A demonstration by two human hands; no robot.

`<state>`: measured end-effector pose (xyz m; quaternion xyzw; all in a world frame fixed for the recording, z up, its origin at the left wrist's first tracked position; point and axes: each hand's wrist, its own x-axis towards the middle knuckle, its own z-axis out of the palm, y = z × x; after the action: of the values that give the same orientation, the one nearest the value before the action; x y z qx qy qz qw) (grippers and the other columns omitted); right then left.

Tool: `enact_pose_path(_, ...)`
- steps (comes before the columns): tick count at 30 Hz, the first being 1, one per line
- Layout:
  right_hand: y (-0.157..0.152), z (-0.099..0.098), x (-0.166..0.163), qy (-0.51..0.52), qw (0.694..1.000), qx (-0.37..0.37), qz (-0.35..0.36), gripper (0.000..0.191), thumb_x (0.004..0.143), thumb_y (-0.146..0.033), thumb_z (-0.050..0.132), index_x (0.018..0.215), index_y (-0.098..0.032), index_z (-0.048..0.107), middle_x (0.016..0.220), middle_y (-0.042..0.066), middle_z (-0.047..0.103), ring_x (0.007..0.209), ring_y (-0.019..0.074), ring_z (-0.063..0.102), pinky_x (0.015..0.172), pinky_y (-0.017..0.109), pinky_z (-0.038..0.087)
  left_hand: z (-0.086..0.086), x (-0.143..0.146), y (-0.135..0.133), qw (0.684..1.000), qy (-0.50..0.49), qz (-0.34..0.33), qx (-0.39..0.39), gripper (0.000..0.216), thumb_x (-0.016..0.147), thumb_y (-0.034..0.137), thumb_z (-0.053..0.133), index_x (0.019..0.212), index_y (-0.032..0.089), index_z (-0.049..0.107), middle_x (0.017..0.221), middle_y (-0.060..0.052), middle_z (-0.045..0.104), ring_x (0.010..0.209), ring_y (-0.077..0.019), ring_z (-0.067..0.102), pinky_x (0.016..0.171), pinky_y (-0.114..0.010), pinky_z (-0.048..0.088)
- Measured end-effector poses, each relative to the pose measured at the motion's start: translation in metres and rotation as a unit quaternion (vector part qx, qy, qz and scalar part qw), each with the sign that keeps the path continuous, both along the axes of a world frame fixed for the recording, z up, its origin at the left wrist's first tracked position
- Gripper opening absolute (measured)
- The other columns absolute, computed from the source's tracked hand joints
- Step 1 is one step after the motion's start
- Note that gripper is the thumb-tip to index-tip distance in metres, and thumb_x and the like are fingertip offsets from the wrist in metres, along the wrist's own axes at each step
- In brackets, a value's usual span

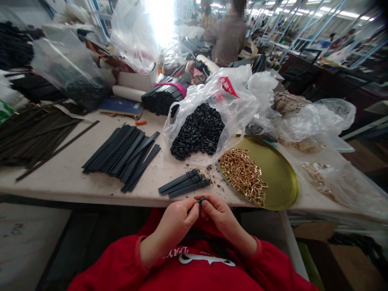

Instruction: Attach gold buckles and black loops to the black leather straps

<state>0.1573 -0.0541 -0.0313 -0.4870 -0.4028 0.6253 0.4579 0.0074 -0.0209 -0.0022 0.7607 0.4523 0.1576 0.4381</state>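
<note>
Just below the table's front edge, my left hand [178, 218] and my right hand [220, 212] meet, fingers pinched together. Between their fingertips shows the end of a small black strap [200, 199]; the rest of it is hidden by the hands. On the table right beyond them lie several black straps with loops and gold buckles [185, 184]. A pile of plain flat black straps [121, 153] is to their left. Black loops [200, 131] fill an opened plastic bag [235, 117]. Gold buckles [244, 173] are heaped on the left side of a round gold tray [280, 178].
Long dark strips [39, 133] cover the table's left end. Behind are a blue notebook [121, 106], an orange tool [141, 122] and a bundle of black strips [165, 95] tied in pink. Plastic bags [312, 121] lie at right. A person [228, 36] is beyond the table.
</note>
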Motion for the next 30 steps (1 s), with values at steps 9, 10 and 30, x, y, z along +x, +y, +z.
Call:
enact_pose_path(9,0.004,0.001,-0.013,0.094,0.991,-0.061,-0.073,0.037,0.074,-0.05,0.058,0.089,-0.016,0.063,0.049,-0.007,0.039,0.046,0.0065,0.031,0.044,0.021,0.023,0.0,-0.001,-0.003,0.999,-0.012,0.042,0.004,0.032,0.087,0.027,0.033,0.072,0.016,0.059,0.067,-0.001,0.061,0.061,-0.0129,0.054,0.059,-0.021,0.038)
enact_pose_path(10,0.003,-0.001,-0.016,0.111,0.988,-0.068,-0.081,0.037,0.075,-0.05,0.058,0.089,-0.016,0.063,0.049,-0.007,0.04,0.046,0.0064,0.031,0.044,0.02,0.024,-0.001,-0.001,-0.004,0.999,-0.005,0.043,0.011,0.032,0.087,0.028,0.033,0.073,0.016,0.059,0.068,-0.002,0.062,0.062,-0.0133,0.054,0.06,-0.022,0.038)
enact_pose_path(30,0.127,0.02,0.071,-0.441,0.877,0.177,-0.062,0.019,0.08,-0.027,0.05,0.092,-0.019,0.063,0.094,0.007,0.064,0.09,0.0206,0.055,0.083,0.033,0.038,0.002,-0.003,0.033,0.998,0.051,0.022,0.021,0.032,0.087,0.034,0.029,0.066,0.019,0.048,0.061,0.0,0.055,0.06,-0.015,0.054,0.057,-0.023,0.036)
